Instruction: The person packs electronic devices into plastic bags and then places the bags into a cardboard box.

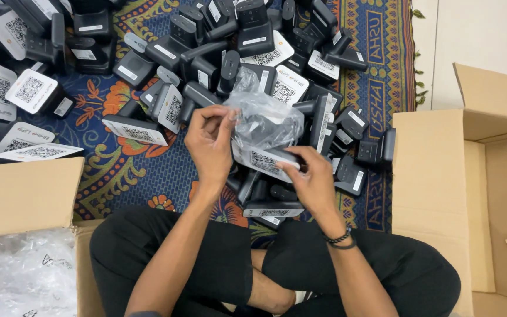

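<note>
A: what've my hands got?
B: left hand (209,144) pinches the clear bag (263,120), right hand (312,176) grips the device (265,159) half inside it, above the pile (218,53) on the rug (130,167).

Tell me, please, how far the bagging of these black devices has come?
Done: no bagged device shows; the right-hand box looks empty. In hand: left hand and right hand hold one device in a clear bag. Left: a large pile of unbagged devices on the rug.
</note>
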